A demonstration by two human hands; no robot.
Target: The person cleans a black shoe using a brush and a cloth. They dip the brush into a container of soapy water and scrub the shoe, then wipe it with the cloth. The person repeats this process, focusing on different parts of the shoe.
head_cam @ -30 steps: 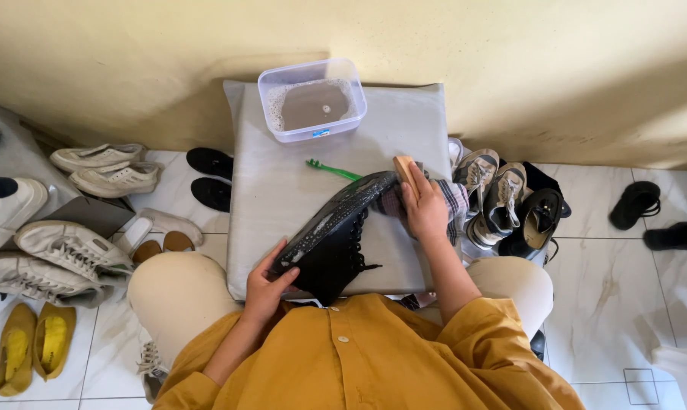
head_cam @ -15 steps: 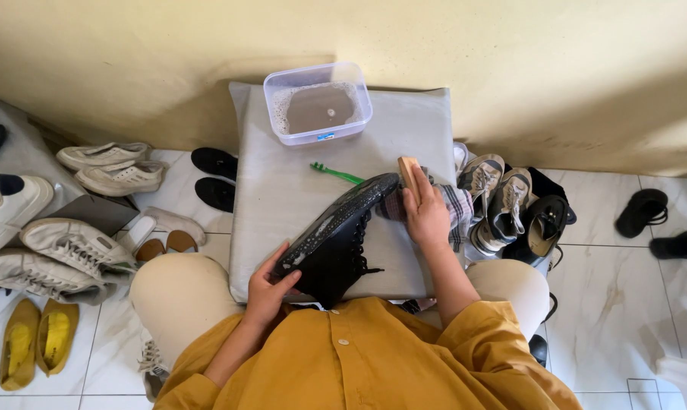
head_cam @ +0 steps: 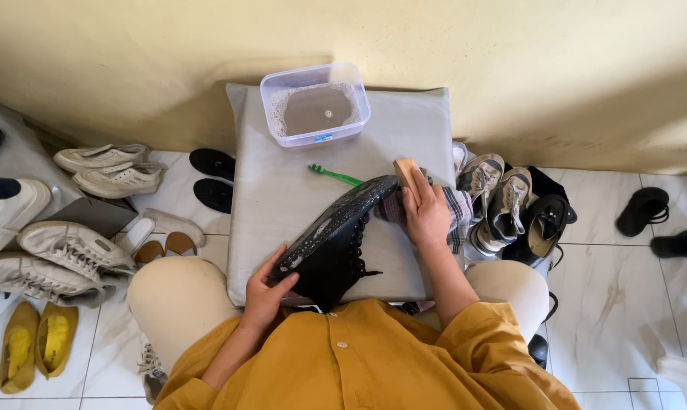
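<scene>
On grey pad [head_cam: 283, 190] — one black boot [head_cam: 332, 243], one wooden brush [head_cam: 406, 173], two hands [head_cam: 427, 216].

A grey padded board [head_cam: 283, 197] carries a clear plastic tub [head_cam: 315, 104], green toothbrush [head_cam: 334, 176] and checked cloth [head_cam: 453, 209].

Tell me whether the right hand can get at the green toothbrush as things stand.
Probably yes: the right hand holds a wooden brush at the black shoe, but the green toothbrush lies uncovered nearby.

Blk boot [head_cam: 336, 243], green toothbrush [head_cam: 334, 177], grey pad [head_cam: 283, 182], plaid cloth [head_cam: 457, 209].
</scene>
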